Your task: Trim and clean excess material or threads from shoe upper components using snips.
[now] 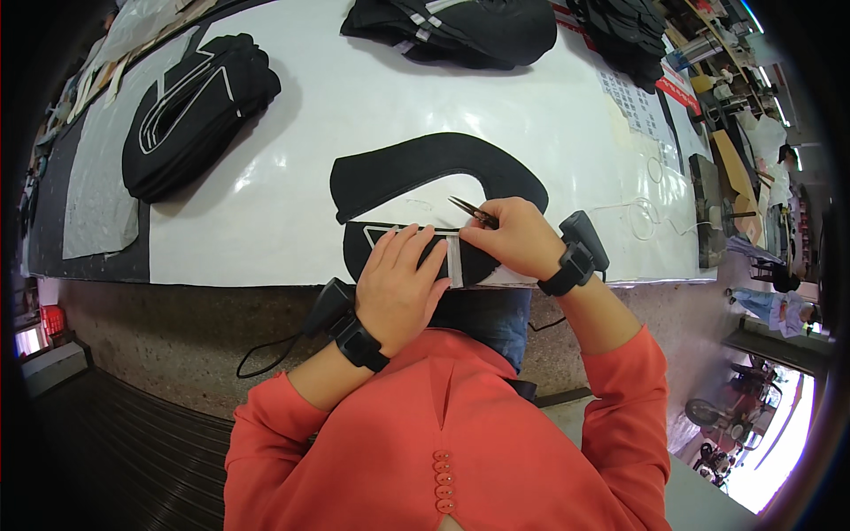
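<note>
A curved black fabric piece (398, 173) lies on the table in front of me, its lower arm close to the front edge. White strips (455, 261) run along and across that lower arm. My left hand (400, 281) rests on it, fingers stretched out and pressing the cloth from above. Small dark thread snips (476, 213) are in my right hand (516, 235), their pointed blades toward the upper left, just above the cloth. The right thumb and fingertips are near the strip on the lower arm; the fingers' undersides are hidden.
A stack of black pieces with white lines (199, 115) sits at the left beside clear plastic sheeting (104, 181). More black pieces (452, 31) are piled at the far side. Loose pale thread (644, 212) and a dark metal bar (706, 211) lie on the right of the white tabletop (292, 212).
</note>
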Demonstrator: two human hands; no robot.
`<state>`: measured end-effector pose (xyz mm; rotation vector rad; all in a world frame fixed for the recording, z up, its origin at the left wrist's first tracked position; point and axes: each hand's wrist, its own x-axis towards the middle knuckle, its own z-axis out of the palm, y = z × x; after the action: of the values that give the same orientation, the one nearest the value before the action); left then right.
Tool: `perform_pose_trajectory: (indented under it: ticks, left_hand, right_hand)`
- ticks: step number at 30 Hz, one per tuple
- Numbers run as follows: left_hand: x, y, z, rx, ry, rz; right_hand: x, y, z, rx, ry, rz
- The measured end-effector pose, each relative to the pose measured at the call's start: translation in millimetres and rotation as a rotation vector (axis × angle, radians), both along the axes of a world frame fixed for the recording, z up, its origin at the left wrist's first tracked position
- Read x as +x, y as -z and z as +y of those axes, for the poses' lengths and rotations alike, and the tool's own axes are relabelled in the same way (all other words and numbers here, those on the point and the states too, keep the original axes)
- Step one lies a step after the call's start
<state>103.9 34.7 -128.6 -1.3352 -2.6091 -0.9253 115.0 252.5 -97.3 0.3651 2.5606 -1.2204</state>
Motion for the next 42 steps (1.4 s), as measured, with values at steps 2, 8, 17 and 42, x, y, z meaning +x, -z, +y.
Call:
perform_pose_trajectory:
  ticks: [2,8,17,42]
  left_hand:
    - [-0.3,-0.8,0.5,-0.006,-0.002,0.016]
    - [2.0,1.9,-0.3,0.007,-0.013,0.008]
    - [3.1,6.5,15.1,0.038,0.125,0.005]
    - [0.8,1.0,34.3,-0.031,0.184,0.092]
  right_hand:
    - [2.1,4.5,1.1,0.055,-0.025,0.058]
    - [1.0,2.5,-2.9,0.054,0.005,0.019]
    - [3.5,-0.1,-1.1,0.096,-0.042,0.057]
    - [9.5,7.1,14.4,0.178,0.037,0.121]
